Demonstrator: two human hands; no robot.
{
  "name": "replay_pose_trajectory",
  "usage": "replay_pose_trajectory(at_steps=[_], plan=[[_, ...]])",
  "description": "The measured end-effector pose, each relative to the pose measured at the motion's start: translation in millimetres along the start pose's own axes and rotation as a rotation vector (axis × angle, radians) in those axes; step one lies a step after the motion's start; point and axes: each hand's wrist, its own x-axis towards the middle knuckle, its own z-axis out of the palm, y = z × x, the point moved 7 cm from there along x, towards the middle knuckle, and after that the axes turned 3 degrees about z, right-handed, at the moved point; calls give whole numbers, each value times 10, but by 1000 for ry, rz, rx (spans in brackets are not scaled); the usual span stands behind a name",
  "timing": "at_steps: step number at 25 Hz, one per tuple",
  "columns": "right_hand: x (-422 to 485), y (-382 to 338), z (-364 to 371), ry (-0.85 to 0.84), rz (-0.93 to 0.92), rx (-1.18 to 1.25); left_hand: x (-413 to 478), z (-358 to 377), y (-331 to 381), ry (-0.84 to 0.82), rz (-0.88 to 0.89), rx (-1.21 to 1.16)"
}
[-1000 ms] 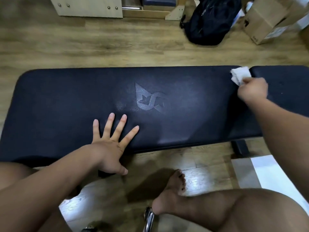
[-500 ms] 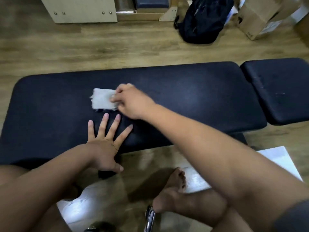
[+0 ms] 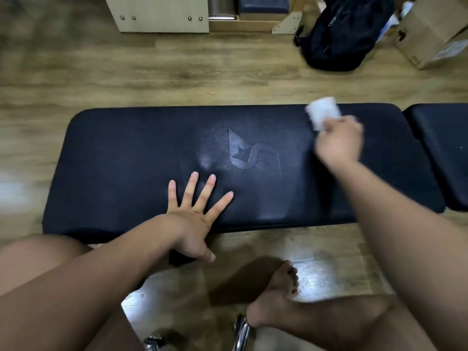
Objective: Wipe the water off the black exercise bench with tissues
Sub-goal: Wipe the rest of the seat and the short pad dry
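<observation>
The black padded desk [image 3: 126, 160] stands on the wood floor [image 3: 152, 79], a logo [image 3: 253, 153] pressed into its middle. My left hand [image 3: 195, 216] lies flat on its near edge, fingers spread. My right hand [image 3: 339, 143] pinches a tissue [image 3: 321, 115] at its far edge.

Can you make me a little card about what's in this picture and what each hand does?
bench: black, logo in the middle
tissue: white, at the bench's far edge
right hand: grips the tissue
left hand: flat on the bench, fingers spread
shiny patch: left of the logo, maybe water
behind bench: backpack, box
</observation>
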Motion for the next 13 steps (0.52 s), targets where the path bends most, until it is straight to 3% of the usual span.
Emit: replay_pose_trajectory(at_steps=[4,7,9,13], plan=[[-1246,-1905,388,-273,-499,84,-27,-11,31,-28,-43,46],[-1777,-2206,356,-483,-761,221,-34,1,44,-67,-66,35],[-1472,-1599,248,-360,-664,289,-27,-13,36,7,-56,16],[-488,531,-148,-74,-119,70,-26,-30,25,69,-27,-6]])
